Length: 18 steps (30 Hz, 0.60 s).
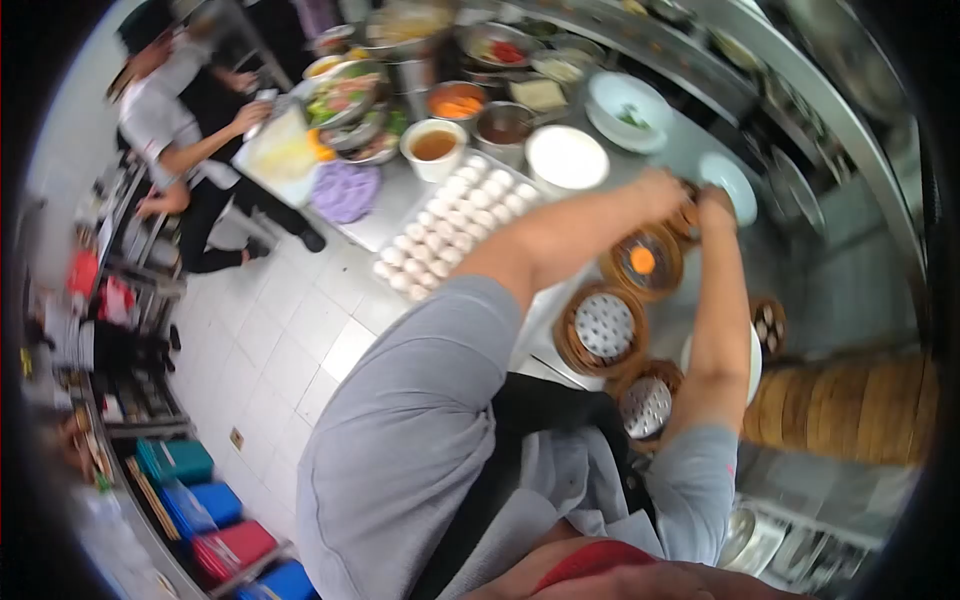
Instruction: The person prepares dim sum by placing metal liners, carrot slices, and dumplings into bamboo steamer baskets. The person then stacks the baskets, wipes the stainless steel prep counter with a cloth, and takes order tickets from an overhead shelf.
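Observation:
At the far end of a row of bamboo steamers, my left hand and my right hand are at opposite sides of a small bamboo steamer. Both look closed on its rim, though the fingers are small, blurred and partly hidden. Nearer to me is another bamboo steamer with a round orange item in its middle. Closer still, a bamboo steamer contains a perforated metal disc. A second perforated disc sits in the basket beside my right forearm.
A tray of white eggs lies left of my arm, near a white tub and a bowl of brown liquid. Stacked bamboo steamers stand at right. Another person works at the far left of the counter.

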Each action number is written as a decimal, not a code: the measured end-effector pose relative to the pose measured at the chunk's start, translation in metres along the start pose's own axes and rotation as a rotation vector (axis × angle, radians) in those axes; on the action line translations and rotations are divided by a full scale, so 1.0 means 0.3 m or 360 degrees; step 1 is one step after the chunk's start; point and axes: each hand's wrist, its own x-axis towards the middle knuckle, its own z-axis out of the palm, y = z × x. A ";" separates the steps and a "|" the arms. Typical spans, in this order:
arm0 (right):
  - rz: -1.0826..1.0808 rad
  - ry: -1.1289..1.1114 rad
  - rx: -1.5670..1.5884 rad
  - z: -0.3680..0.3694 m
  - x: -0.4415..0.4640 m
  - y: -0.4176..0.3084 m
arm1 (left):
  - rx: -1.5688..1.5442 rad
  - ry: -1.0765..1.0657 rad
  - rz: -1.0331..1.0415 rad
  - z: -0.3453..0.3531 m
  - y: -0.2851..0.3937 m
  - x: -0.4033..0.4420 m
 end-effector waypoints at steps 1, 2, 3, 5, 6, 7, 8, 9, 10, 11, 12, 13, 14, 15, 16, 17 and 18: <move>-0.0021 0.0087 0.0086 -0.055 -0.042 -0.027 | -0.0081 0.0171 0.0008 0.012 -0.011 -0.006; -0.0111 0.0230 0.0105 -0.066 -0.054 -0.040 | -0.0105 0.0367 0.0116 -0.002 -0.023 -0.041; -0.0181 0.0377 0.0125 -0.081 -0.063 -0.057 | -0.0209 0.0590 0.0187 0.014 -0.043 -0.047; -0.0335 0.0563 0.0136 -0.152 -0.120 -0.144 | -0.0426 0.0853 0.0329 -0.089 -0.072 -0.134; -0.0401 0.0664 0.0138 -0.200 -0.147 -0.203 | -0.0558 0.0883 0.0416 -0.121 -0.099 -0.177; -0.0430 0.0744 0.0163 -0.246 -0.175 -0.272 | -0.0697 0.0904 0.0507 -0.148 -0.131 -0.225; -0.0456 0.0815 0.0187 -0.284 -0.210 -0.348 | -0.0622 0.0844 0.0496 -0.185 -0.174 -0.284; -0.0479 0.0880 0.0208 -0.319 -0.253 -0.428 | -0.0553 0.0781 0.0482 -0.225 -0.223 -0.355; -0.0542 0.0826 0.0198 -0.355 -0.303 -0.514 | -0.0488 0.0718 0.0464 -0.263 -0.277 -0.438; -0.0604 0.0770 0.0189 -0.391 -0.361 -0.608 | -0.0428 0.0739 0.0507 -0.298 -0.334 -0.536; -0.0663 0.0710 0.0175 -0.426 -0.426 -0.707 | -0.0372 0.0760 0.0551 -0.334 -0.391 -0.643; -0.0804 0.0705 0.0270 -0.465 -0.490 -0.824 | -0.0306 0.0789 0.0603 -0.383 -0.471 -0.745; -0.0931 0.0660 0.0367 -0.521 -0.565 -0.954 | -0.0242 0.0892 0.0712 -0.415 -0.547 -0.859; -0.1063 0.0637 0.0414 -0.578 -0.631 -1.090 | -0.0181 0.0993 0.0812 -0.439 -0.628 -0.985; -0.1201 0.0604 0.0461 -0.633 -0.692 -1.222 | -0.0279 0.1116 0.0809 -0.448 -0.704 -1.114; -0.1381 0.0720 0.0473 -0.694 -0.734 -1.351 | -0.0373 0.1235 0.0803 -0.450 -0.780 -1.244; -0.1584 0.0858 0.0552 -0.752 -0.759 -1.472 | -0.0365 0.1311 0.0640 -0.433 -0.862 -1.366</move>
